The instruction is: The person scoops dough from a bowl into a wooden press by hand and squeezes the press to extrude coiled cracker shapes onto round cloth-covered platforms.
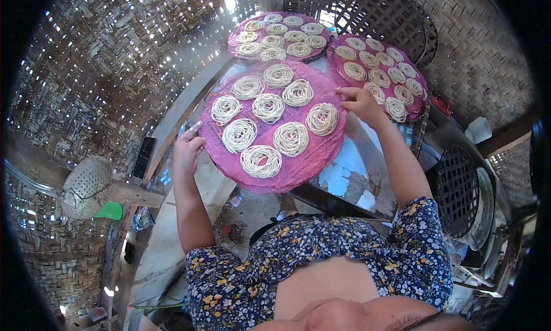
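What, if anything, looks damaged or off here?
The blue table top, by the held tray's lower-right edge: its colour breaks off in ragged patches, as if peeling. The noodle coils on that tray look intact.

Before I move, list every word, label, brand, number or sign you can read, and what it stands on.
No text is readable.
Black oblong item: any markings are too small to read.
Shiny packet: any print is too blurred to read.
Pink round tray: no readable lettering.
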Motion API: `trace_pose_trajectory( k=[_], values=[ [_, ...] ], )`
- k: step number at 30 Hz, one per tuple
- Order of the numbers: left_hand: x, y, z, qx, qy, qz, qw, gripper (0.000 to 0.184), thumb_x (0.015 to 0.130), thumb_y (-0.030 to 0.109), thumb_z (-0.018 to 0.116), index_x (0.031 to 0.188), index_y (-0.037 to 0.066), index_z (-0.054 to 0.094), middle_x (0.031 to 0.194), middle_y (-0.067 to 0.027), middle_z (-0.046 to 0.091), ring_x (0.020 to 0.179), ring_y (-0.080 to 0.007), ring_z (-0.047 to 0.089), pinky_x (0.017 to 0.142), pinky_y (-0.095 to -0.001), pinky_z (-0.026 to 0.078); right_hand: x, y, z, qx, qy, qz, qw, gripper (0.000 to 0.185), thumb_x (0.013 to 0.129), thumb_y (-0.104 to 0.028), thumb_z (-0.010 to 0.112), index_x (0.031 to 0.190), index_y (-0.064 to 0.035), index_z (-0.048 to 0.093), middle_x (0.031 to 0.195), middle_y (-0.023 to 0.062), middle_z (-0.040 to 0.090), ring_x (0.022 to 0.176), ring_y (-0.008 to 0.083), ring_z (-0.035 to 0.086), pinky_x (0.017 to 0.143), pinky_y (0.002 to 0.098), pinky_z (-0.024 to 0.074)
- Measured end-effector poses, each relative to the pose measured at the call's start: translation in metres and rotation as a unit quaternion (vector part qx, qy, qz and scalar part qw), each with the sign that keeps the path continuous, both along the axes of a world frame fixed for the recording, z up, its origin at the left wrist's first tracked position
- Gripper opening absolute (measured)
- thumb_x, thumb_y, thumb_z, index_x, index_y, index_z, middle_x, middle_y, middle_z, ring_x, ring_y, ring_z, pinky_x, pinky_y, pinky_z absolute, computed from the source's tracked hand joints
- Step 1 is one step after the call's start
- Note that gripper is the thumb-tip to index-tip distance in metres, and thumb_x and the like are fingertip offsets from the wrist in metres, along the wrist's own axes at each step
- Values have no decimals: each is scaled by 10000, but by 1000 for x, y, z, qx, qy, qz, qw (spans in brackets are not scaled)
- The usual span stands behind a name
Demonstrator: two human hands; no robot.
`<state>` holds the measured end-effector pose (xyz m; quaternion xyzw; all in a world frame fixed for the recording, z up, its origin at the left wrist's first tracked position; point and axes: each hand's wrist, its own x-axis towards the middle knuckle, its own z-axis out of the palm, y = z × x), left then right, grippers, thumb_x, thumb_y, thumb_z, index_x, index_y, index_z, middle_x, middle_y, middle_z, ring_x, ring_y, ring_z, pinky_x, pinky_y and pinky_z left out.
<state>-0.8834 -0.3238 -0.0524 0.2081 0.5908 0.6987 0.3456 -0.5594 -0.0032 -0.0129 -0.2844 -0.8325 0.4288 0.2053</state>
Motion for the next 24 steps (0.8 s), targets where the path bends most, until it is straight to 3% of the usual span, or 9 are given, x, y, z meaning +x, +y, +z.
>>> trace_pose_trajectory(
  k=[2,5,6,8,11,17,20,24],
  values=[
    [1,0,-2,-9,1,0,1000,499,726,-42,562,1217,-32,474,880,-45,589,742,-115,571,684,-221,467,2,6,-13,18,30,2,999,432,680,-60,597,1112,-32,597,944,112,652,774,141,589,706,267,474],
    [12,-1,7,-59,107,11,992,500,731,-15,587,1220,-11,482,966,-56,585,838,-135,568,732,-243,461,5,-4,6,65,-75,-27,995,433,690,-69,602,1122,-29,586,969,124,643,802,165,605,720,280,488],
    [10,-3,4,-80,155,36,984,495,734,0,599,1216,-7,486,1017,-63,568,882,-140,554,754,-251,454,8,-4,6,89,-60,-33,994,429,706,-57,598,1134,-34,578,990,112,629,799,151,590,720,272,480],
    [6,-8,-6,-122,250,86,957,487,740,32,623,1209,3,494,1118,-76,533,970,-151,525,796,-269,441,15,-4,6,136,-31,-44,989,424,738,-34,589,1160,-44,563,1033,88,601,795,122,560,721,254,464],
    [27,-17,12,-125,409,211,879,465,757,71,641,1195,6,502,1247,-81,444,1053,-170,474,834,-290,420,35,-36,32,185,37,-67,980,411,734,-54,604,1143,-48,571,1078,133,580,770,180,597,689,262,483],
    [79,-24,22,41,392,435,810,355,797,48,585,1127,-51,497,1246,-146,414,1053,-228,476,841,-317,411,118,-116,57,286,79,-165,941,366,731,43,621,1087,-37,597,1095,123,579,819,169,597,686,254,486],
    [107,-4,25,154,395,427,799,311,810,40,555,1095,-64,488,1224,-172,416,1043,-241,474,841,-338,414,169,-129,47,331,107,-295,890,261,756,59,603,1013,20,616,1057,136,593,828,145,589,701,244,482],
    [166,17,24,161,548,292,767,310,814,75,578,1086,-38,484,1184,-175,425,1048,-270,464,862,-388,418,250,-134,37,375,68,-481,789,239,783,30,591,1019,12,624,970,95,594,790,124,569,681,224,466]
  ],
)
